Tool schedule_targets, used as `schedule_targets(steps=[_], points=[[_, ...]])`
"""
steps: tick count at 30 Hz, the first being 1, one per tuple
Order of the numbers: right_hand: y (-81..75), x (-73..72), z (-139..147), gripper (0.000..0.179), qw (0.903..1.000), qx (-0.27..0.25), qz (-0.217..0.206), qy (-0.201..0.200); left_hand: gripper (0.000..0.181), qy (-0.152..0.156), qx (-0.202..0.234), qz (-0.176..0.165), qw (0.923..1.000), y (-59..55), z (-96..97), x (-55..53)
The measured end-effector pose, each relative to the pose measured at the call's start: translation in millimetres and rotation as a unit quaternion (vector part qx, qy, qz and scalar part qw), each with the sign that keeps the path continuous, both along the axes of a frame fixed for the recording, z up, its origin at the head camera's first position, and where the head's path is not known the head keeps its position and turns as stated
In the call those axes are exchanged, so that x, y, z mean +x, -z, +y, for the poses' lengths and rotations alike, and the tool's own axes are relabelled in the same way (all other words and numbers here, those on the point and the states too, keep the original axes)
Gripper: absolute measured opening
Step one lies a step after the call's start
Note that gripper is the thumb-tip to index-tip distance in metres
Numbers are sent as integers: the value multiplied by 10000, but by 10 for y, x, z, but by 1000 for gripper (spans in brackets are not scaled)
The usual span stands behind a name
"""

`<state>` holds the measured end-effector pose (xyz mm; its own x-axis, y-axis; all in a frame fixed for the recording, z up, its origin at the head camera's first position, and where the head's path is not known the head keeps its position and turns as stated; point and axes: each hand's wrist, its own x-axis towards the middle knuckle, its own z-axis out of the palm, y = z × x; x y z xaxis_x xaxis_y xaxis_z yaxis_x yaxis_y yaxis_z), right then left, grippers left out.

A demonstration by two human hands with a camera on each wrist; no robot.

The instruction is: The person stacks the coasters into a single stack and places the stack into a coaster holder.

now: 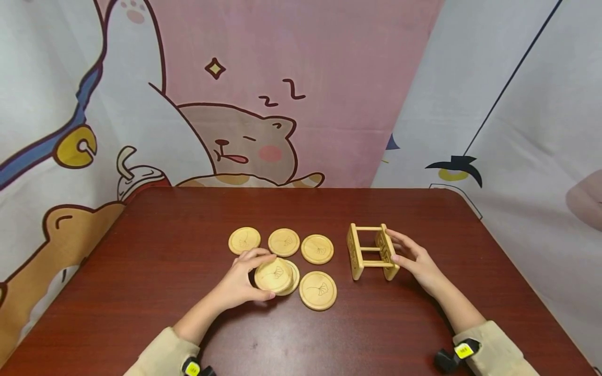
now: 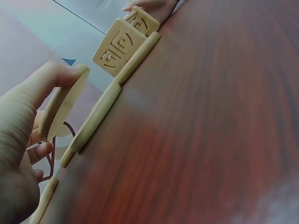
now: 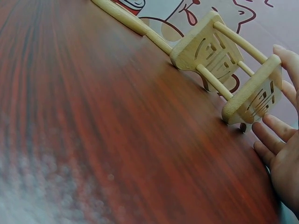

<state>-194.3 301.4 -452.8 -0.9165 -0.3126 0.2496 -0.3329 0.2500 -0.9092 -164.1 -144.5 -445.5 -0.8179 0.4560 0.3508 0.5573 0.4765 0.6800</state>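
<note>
My left hand [image 1: 244, 279] pinches a round wooden coaster [image 1: 273, 275] by its edges, thumb at the near side and fingers at the far side. In the left wrist view this coaster [image 2: 63, 105] is tilted and raised off the table. Under it in the head view, another coaster [image 1: 294, 277] is partly covered. At the right, a wooden coaster rack [image 1: 372, 263] with two slotted side panels joined by rods stands on the table. My right hand [image 1: 420, 265] touches its right panel with spread fingers; in the right wrist view the fingertips [image 3: 275, 123] rest against that panel [image 3: 254, 95].
More wooden coasters with an engraved leaf lie flat: one at the far left [image 1: 244, 241], one beside it [image 1: 284, 242], one nearer the rack [image 1: 317, 249] and one in front [image 1: 318, 291]. All stand on a dark red-brown table [image 1: 188, 219]. A printed cartoon cloth [image 1: 329, 94] hangs behind.
</note>
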Motion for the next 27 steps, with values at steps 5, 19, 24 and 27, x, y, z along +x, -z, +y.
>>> schedule_targets(steps=[5, 19, 24, 27], points=[[-1, 2, -5, 55, 10000, -19, -8, 4, 77, -5, -11, -34, 10000, -4, 61, -1], [-16, 10, -10, 56, 10000, 10, -58, 35, 77, 308, 126, 5, 9994, -26, 260, -18], [-21, 12, -14, 56, 9999, 35, -99, 62, 78, 442, 178, -79, 9988, -45, 327, -20], [-25, 12, -18, 56, 9999, 23, -121, 71, 78, 484, 106, -81, 9987, -47, 363, -26]])
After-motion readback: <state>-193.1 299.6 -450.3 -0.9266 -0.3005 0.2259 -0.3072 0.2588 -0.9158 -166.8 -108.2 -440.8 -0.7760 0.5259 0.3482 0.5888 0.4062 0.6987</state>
